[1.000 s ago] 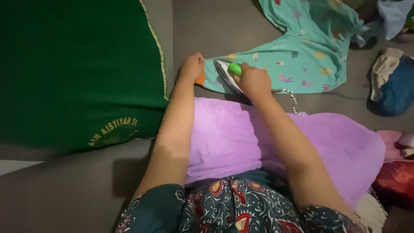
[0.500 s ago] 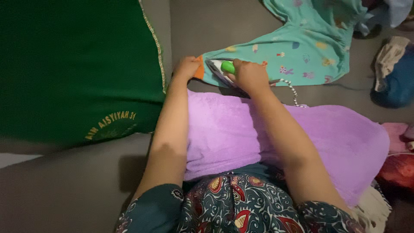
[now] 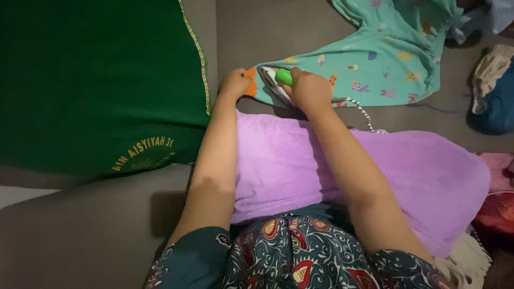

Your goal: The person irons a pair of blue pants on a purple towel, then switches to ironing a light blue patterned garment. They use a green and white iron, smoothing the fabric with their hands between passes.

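My right hand (image 3: 310,92) grips the green handle of a white clothes iron (image 3: 273,83), which rests on the left leg of a teal patterned garment (image 3: 385,59). The iron's braided cord (image 3: 363,112) trails to the right. My left hand (image 3: 234,83) pinches the orange cuff (image 3: 250,81) at the end of that leg, holding it flat on the grey surface (image 3: 267,32). Both forearms reach over a purple towel (image 3: 300,166) lying across my lap.
A large green cloth with gold trim and lettering (image 3: 96,80) covers the left side. Crumpled clothes, one blue with a pale piece (image 3: 490,91), lie at the far right. Red and pink fabric (image 3: 495,208) sits at the right edge.
The iron and my right hand have slid left along the teal leg toward the orange cuff. My left hand keeps hold of the cuff.
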